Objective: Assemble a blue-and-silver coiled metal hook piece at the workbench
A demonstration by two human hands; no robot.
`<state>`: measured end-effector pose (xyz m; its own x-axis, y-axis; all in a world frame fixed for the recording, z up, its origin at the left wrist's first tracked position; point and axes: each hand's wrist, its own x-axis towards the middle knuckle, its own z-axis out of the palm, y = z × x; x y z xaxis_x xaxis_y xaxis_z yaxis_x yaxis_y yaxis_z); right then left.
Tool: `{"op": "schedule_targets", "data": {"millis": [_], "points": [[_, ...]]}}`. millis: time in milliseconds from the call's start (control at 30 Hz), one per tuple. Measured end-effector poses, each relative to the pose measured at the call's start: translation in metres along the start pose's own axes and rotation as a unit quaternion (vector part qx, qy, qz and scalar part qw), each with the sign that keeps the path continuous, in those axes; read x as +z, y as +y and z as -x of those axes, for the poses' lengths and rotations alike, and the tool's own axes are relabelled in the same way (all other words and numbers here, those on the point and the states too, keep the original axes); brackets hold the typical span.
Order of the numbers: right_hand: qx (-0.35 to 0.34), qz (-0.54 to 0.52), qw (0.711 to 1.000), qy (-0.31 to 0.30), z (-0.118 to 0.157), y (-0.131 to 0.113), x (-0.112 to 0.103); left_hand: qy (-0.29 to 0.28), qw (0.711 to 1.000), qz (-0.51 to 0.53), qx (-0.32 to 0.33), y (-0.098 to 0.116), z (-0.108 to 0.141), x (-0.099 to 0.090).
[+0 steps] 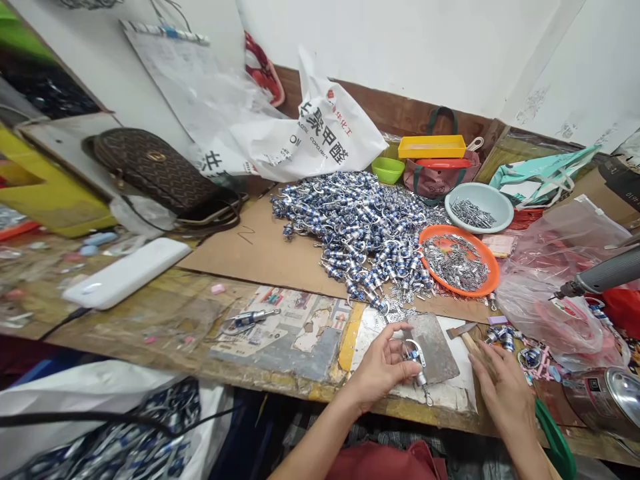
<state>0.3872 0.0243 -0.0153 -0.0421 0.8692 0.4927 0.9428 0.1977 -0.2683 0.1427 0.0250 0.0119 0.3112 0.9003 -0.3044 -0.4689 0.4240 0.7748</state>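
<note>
In my left hand a small silver-and-blue metal key ring piece with a curved clip is pinched between thumb and fingers, over a grey metal plate. My right hand is closed loosely around the wooden handle of a small hammer; its dark metal head rests by the plate's right edge. Beyond the plate lie small flat metal links. A big heap of the same blue-and-silver pieces spreads over brown cardboard.
An orange plate and a pale blue bowl hold small metal parts. An electric screwdriver juts in from the right, above plastic bags. A metal can stands front right. Left are a white power bank and another piece.
</note>
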Motion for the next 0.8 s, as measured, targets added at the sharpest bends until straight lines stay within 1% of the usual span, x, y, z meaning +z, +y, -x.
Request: {"op": "schedule_targets", "data": {"millis": [67, 100, 167, 200, 267, 300, 367, 400, 500, 533, 567, 633, 667, 767, 800], "points": [[0.001, 0.087, 0.994, -0.063, 0.003, 0.019, 0.008, 0.0, 1.0, -0.001, 0.001, 0.0, 0.0, 0.0], [0.002, 0.112, 0.99, -0.089, 0.003, 0.024, 0.011, 0.001, 1.0, -0.001, 0.001, 0.001, 0.0, 0.0], [0.002, 0.118, 0.985, -0.125, 0.0, 0.024, 0.013, 0.003, 1.0, -0.003, 0.001, 0.001, 0.0, 0.0], [0.0, 0.104, 0.986, -0.132, -0.003, 0.02, 0.01, 0.004, 1.0, -0.004, 0.002, 0.002, 0.0, 0.0], [-0.016, 0.054, 0.991, -0.119, -0.008, 0.007, -0.001, 0.003, 1.0, -0.007, 0.003, 0.003, 0.001, 0.0], [-0.032, 0.025, 0.995, -0.096, -0.01, -0.001, -0.009, 0.004, 1.0, -0.008, 0.003, 0.004, 0.001, 0.0], [-0.082, -0.022, 0.995, -0.047, -0.011, -0.02, -0.027, 0.006, 1.0, -0.007, 0.0, 0.005, 0.003, 0.0], [-0.117, -0.039, 0.992, -0.039, -0.011, -0.029, -0.036, 0.006, 1.0, -0.005, -0.002, 0.006, 0.003, 0.0], [-0.214, -0.05, 0.973, -0.073, -0.01, -0.053, -0.055, 0.006, 1.0, -0.004, 0.002, 0.008, 0.005, 0.001], [-0.232, -0.05, 0.968, -0.079, -0.011, -0.059, -0.058, 0.006, 1.0, -0.004, 0.004, 0.009, 0.005, 0.001], [-0.241, -0.052, 0.967, -0.07, -0.011, -0.063, -0.06, 0.006, 1.0, -0.002, 0.006, 0.009, 0.006, 0.002], [-0.245, -0.055, 0.967, -0.042, -0.013, -0.068, -0.061, 0.007, 1.0, 0.004, 0.007, 0.009, 0.006, 0.003], [-0.246, -0.051, 0.967, -0.041, -0.014, -0.069, -0.061, 0.006, 1.0, 0.009, 0.006, 0.009, 0.006, 0.003], [-0.254, -0.016, 0.963, -0.085, -0.017, -0.07, -0.059, 0.01, 1.0, 0.016, 0.009, 0.009, 0.005, 0.003], [-0.256, -0.013, 0.963, -0.088, -0.018, -0.07, -0.058, 0.01, 1.0, 0.017, 0.01, 0.009, 0.005, 0.002]]}}
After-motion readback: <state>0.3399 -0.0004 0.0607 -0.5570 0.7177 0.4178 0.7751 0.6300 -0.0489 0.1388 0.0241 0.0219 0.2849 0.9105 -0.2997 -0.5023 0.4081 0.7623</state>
